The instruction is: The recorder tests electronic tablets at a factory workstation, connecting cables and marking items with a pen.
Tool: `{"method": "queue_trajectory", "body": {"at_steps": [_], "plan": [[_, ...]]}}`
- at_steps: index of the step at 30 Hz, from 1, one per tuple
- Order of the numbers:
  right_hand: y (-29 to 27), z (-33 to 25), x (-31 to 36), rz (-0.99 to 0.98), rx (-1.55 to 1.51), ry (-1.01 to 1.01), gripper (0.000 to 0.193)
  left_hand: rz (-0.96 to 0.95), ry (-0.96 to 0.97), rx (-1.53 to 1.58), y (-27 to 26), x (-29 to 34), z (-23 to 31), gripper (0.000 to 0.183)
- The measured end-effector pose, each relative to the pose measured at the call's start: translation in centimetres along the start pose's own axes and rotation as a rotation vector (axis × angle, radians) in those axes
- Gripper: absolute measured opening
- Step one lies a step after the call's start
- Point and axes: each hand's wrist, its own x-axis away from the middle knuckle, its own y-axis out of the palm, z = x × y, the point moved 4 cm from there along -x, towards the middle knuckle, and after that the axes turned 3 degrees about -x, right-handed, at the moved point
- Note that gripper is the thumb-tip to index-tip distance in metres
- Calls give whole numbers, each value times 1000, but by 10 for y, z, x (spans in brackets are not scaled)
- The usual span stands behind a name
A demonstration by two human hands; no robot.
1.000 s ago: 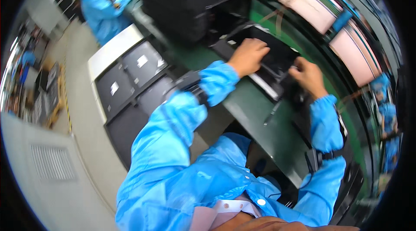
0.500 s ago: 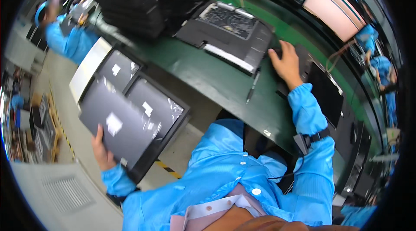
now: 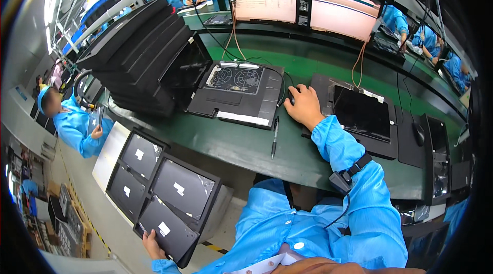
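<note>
Left hand [image 3: 152, 246]: at 7 o'clock, low beside the surface; grip closed on the lower corner of a dark tray [image 3: 169, 230] with a grey panel and white label, held tilted
Right hand [image 3: 304, 105]: just right of centre, at 1 o'clock from the middle; palm down, fingers curled over a mouse [image 3: 290, 97] on the green surface [image 3: 231, 140]; how tight the grip is cannot be told

Around the left hand: three more trays [image 3: 154, 171] of the same kind, stacked on a low white cart [image 3: 106, 158] at 8 o'clock, each with a grey panel and white label

Around the right hand: open laptop base [image 3: 237, 89] with two round fans showing, at 12 o'clock from centre, just left of the mouse; a pen [image 3: 275, 138] lies on the surface below that base; a dark laptop [image 3: 362, 115] lies flat just right of the hand, at 2 o'clock

Farther out: tall stack of black trays [image 3: 138, 53] at 10 o'clock; two monitors [image 3: 303, 7] at 12 o'clock, cables hanging from them; a second mouse [image 3: 420, 133] at 3 o'clock

Wrist: black strap with a small device [image 3: 341, 180] on the right blue sleeve

Other people: one seated in blue at 9 o'clock [image 3: 72, 122]; more in blue behind the monitors
</note>
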Motion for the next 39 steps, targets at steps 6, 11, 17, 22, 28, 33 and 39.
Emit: {"method": "queue_trajectory", "body": {"at_steps": [6, 11, 17, 22, 28, 33, 39], "plan": [[4, 0, -5, 2, -18, 36, 45, 273, 110, -233, -2, -2, 9, 56], [5, -1, -6, 17, 43, 77, 44, 317, 98, -226, -14, -14, -8, 59], [1, 2, -3, 4, 70, 92, 46, 163, 204, -523, 8, 5, 19, 60], [1, -1, -3, 16, 105, 86, 46, 362, 462, -1344, 72, 60, 69, 64], [1, -1, -5, 1, 114, 98, 48, 188, 732, -1084, 122, 79, 71, 55], [0, 1, -6, -42, 110, 110, 49, -15, 735, -1111, 157, 93, 43, 60], [4, 6, -4, 56, 118, 75, 42, -97, 682, -1278, 172, 91, 27, 65]]}}
